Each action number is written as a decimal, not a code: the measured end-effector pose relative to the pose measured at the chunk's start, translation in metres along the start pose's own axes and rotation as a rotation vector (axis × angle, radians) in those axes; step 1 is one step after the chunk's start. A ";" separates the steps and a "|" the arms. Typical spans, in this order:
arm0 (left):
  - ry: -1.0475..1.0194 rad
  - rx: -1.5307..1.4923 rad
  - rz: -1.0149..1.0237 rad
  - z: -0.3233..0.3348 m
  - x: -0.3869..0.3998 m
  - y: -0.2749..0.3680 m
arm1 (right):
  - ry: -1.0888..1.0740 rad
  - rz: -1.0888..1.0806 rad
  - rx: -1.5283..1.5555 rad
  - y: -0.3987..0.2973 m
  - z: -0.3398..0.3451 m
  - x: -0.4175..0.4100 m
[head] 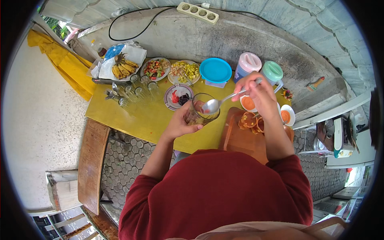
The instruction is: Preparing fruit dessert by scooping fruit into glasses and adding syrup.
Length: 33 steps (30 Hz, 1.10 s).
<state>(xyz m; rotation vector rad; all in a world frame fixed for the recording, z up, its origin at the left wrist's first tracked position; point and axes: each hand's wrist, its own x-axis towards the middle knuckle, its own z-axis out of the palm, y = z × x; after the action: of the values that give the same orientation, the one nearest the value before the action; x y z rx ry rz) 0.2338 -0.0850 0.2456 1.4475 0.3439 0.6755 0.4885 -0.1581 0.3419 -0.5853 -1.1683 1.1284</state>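
Note:
My left hand (175,124) holds a clear drinking glass (198,118), tilted, with some small pieces low inside. My right hand (259,93) grips a metal spoon (231,96) by its handle; the bowl is over the glass's mouth and carries a little something reddish. Just behind the glass, a patterned plate (168,102) bears red and black pieces. To the right, a brown tray (237,135) holds glasses (248,120) smeared orange inside, partly hidden by my right forearm. White bowls of orange sauce (286,116) stand beside and behind the tray.
On the yellow table (135,117) are upturned glasses (139,91), spoons, a plate of mixed diced food (154,69), a plate of diced yellow pieces (190,69), bananas (124,69), a blue-lidded container (215,70) and lidded jugs (249,64). A wooden bench (93,162) stands left.

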 end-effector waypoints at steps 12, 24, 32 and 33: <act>0.026 0.255 0.057 0.004 -0.003 0.007 | -0.457 -0.361 -0.966 -0.035 0.051 0.000; 0.022 0.303 0.130 0.006 -0.005 0.016 | -0.555 -0.506 -1.018 -0.003 0.061 -0.013; 0.048 0.304 0.166 -0.002 -0.009 0.012 | -0.469 -0.863 -0.946 -0.036 0.061 -0.019; 0.052 0.299 0.188 -0.002 -0.009 0.013 | -0.467 -0.862 -0.946 -0.032 0.061 -0.020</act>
<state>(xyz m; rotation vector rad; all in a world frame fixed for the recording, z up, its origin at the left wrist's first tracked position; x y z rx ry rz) 0.2234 -0.0892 0.2563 1.7642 0.3632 0.8413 0.4445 -0.1988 0.3822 -0.4205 -2.0983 -0.1036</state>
